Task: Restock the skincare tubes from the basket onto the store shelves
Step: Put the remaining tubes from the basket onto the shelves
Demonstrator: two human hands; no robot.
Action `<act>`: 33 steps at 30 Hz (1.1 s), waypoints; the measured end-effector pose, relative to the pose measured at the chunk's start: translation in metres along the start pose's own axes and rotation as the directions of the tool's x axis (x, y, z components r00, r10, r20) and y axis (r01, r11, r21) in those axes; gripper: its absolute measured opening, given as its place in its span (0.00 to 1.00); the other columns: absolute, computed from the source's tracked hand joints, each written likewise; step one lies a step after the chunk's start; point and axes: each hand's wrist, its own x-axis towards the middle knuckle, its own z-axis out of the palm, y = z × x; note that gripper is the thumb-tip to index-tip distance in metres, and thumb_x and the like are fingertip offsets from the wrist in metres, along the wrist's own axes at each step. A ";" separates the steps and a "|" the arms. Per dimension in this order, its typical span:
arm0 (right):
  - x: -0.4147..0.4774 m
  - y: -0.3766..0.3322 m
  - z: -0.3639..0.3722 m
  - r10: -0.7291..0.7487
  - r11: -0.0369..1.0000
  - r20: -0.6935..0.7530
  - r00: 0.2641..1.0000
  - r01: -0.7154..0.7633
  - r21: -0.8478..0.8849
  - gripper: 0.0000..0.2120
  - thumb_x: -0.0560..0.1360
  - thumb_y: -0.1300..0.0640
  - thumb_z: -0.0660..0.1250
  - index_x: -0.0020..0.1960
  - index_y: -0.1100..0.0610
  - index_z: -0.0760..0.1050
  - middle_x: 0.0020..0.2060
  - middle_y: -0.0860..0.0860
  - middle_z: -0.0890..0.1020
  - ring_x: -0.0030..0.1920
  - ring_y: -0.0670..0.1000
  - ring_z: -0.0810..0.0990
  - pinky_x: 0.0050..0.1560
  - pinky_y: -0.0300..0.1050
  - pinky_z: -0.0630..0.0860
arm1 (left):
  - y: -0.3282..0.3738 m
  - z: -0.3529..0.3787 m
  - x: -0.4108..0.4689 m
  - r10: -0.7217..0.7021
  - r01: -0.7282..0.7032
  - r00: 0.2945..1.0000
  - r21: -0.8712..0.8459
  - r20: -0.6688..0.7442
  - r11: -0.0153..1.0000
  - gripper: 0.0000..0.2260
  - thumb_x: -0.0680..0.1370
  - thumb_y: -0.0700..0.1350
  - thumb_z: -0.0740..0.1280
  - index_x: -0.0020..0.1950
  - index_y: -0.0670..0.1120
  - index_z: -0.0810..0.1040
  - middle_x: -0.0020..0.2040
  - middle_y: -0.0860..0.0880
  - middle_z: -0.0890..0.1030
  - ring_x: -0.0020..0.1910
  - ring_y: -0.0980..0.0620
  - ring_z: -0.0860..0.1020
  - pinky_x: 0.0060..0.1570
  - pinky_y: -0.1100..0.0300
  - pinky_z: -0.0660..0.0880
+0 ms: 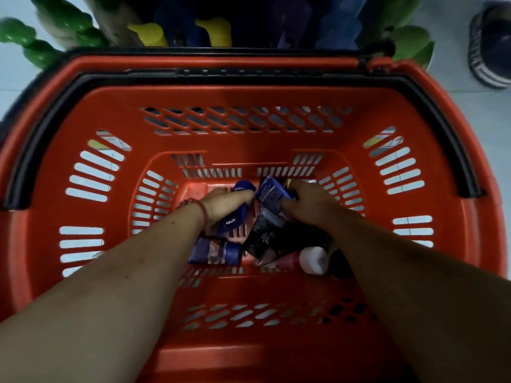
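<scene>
Head view: left hand (224,201), right hand (312,205) each grip tubes (272,193) inside basket (221,63).

View: head, single wide-angle | Position: above the red basket (249,98), close over its rim | Facing: looked steeply down into it | Framing: left hand (221,201) and right hand (312,205) met near centre; bottles (149,34) and floor (456,78) lay along the top edge

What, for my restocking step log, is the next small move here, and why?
Probably lift both hands straight up out of the red basket: the left hand grips a blue Nivea tube, the right hand a dark-blue tube, both down at the basket's bottom.
</scene>
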 end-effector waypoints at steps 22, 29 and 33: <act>-0.186 -0.189 -0.204 -0.005 0.423 -0.029 1.000 0.029 0.906 0.29 0.79 0.36 0.62 0.65 0.59 0.70 0.40 0.63 0.81 0.27 0.58 0.82 0.30 0.55 0.81 | 0.102 -0.107 -0.301 0.579 -0.600 0.786 -0.490 -0.215 0.633 0.16 0.80 0.59 0.65 0.44 0.46 0.75 0.33 0.48 0.79 0.30 0.52 0.80 0.35 0.58 0.78; -0.203 -0.203 -0.206 -0.121 0.091 -0.158 0.980 0.169 0.981 0.14 0.68 0.53 0.64 0.49 0.59 0.70 0.34 0.58 0.74 0.31 0.57 0.75 0.35 0.47 0.78 | 0.110 -0.126 -0.318 0.575 -0.565 0.758 -0.750 -0.307 0.344 0.12 0.79 0.54 0.68 0.48 0.46 0.75 0.38 0.47 0.79 0.40 0.51 0.82 0.48 0.51 0.83; -0.200 -0.225 -0.201 -0.135 -0.064 -0.192 0.972 0.185 0.981 0.09 0.76 0.59 0.62 0.53 0.63 0.71 0.34 0.58 0.76 0.32 0.56 0.74 0.31 0.47 0.79 | 0.114 -0.126 -0.315 0.521 -0.551 0.780 -0.775 -0.346 0.309 0.10 0.78 0.52 0.71 0.47 0.47 0.76 0.37 0.47 0.82 0.36 0.51 0.84 0.40 0.49 0.84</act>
